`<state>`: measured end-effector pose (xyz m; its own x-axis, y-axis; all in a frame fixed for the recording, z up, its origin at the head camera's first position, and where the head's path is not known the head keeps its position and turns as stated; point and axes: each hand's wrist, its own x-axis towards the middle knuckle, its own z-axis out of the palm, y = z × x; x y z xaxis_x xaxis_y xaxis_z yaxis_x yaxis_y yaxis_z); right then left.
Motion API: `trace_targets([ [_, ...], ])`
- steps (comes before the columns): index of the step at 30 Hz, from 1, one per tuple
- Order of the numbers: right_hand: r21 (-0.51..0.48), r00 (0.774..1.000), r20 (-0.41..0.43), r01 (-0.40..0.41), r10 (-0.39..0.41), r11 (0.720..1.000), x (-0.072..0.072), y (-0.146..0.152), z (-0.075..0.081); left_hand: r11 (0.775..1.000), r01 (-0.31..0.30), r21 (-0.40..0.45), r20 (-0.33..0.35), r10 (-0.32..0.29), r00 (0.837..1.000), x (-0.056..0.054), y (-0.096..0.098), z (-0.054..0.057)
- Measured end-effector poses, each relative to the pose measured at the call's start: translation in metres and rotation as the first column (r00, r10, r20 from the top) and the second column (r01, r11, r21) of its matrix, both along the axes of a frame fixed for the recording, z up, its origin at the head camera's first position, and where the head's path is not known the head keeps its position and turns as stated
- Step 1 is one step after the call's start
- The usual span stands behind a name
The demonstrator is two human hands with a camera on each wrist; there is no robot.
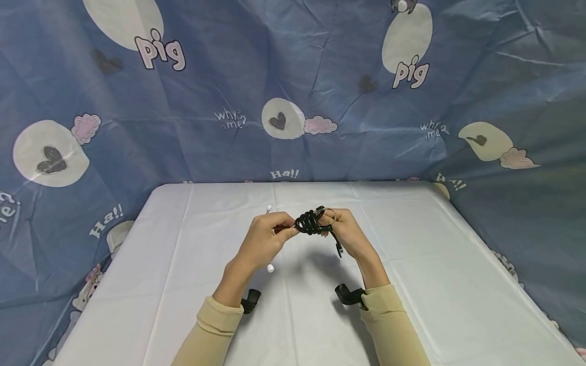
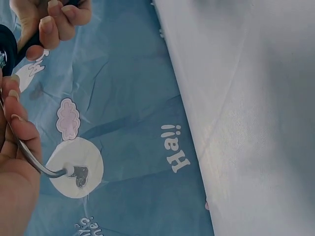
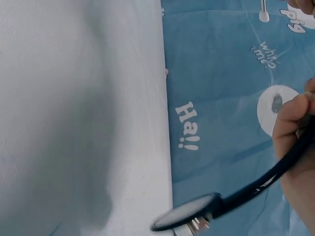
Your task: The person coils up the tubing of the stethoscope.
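My left hand [image 1: 262, 241] pinched the stethoscope [image 1: 309, 222] near its metal ear tubes [image 2: 47, 171], my right [image 1: 349, 231] gripped its black tubing [image 3: 268, 178], up over the table [image 1: 458, 284]! Light, bendy rubber, I reckoned, springy when coiled; best held mid-coil, sparing the chestpiece [image 3: 184, 214].

stethoscope [image 1: 309, 223] | black tubing [image 1: 313, 227] wound in coils | 2 white eartips [image 1: 270, 268] well apart | aloft above white table [image 1: 458, 305]
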<state>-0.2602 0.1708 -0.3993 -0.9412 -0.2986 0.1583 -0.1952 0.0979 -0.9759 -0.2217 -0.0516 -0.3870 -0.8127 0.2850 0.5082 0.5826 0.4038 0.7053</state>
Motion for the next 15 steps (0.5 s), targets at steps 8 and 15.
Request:
trace_targets([
  [8,-0.002,0.993,-0.076,-0.089,0.089,0.996,0.0023,-0.0029,0.0013,0.998,-0.06,0.018,-0.01,0.061,0.998,0.0002,-0.0029,0.0012],
  [15,0.033,0.989,-0.093,-0.114,0.117,0.993,0.0035,-0.005,0.0008,0.992,-0.119,0.036,-0.017,0.119,0.993,-0.001,-0.0015,-0.0001],
])
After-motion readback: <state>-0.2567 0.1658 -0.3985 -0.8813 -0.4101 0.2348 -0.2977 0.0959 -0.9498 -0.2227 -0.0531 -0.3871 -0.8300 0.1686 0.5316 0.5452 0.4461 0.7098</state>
